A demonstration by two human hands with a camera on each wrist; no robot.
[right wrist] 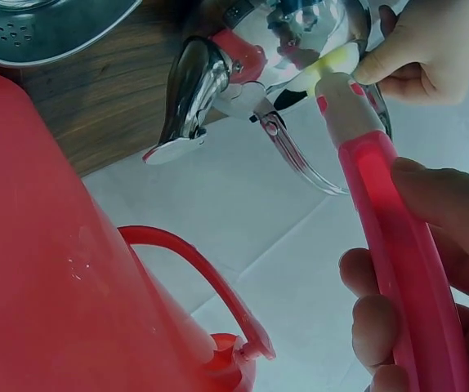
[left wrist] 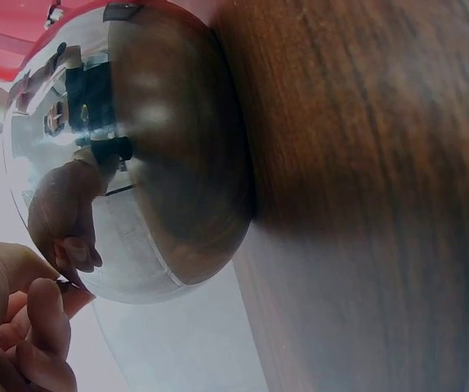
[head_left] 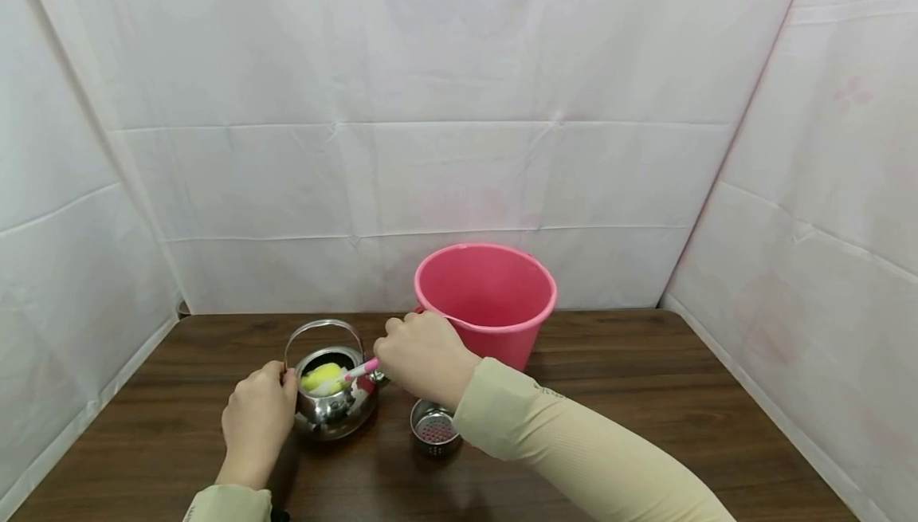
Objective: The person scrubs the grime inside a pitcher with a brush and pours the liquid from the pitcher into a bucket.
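A shiny metal kettle (head_left: 335, 410) stands lidless on the wooden table, its hoop handle raised. My left hand (head_left: 260, 418) pinches the kettle's edge at the foot of the handle; in the left wrist view its fingers (left wrist: 48, 314) meet beside the round metal body (left wrist: 136, 155). My right hand (head_left: 425, 355) grips the pink handle (right wrist: 398, 261) of a brush with a yellow and white sponge head (head_left: 324, 378). That head is in the kettle's opening, its lower part hidden. The spout (right wrist: 187, 98) points toward the bucket side.
A pink bucket (head_left: 502, 340) stands behind my right hand, near the table's back edge. Below my right wrist, a small metal strainer cup (head_left: 434, 429) with a perforated bottom sits on the wooden table (head_left: 631, 394). White sheets (head_left: 445, 92) hang behind and at both sides.
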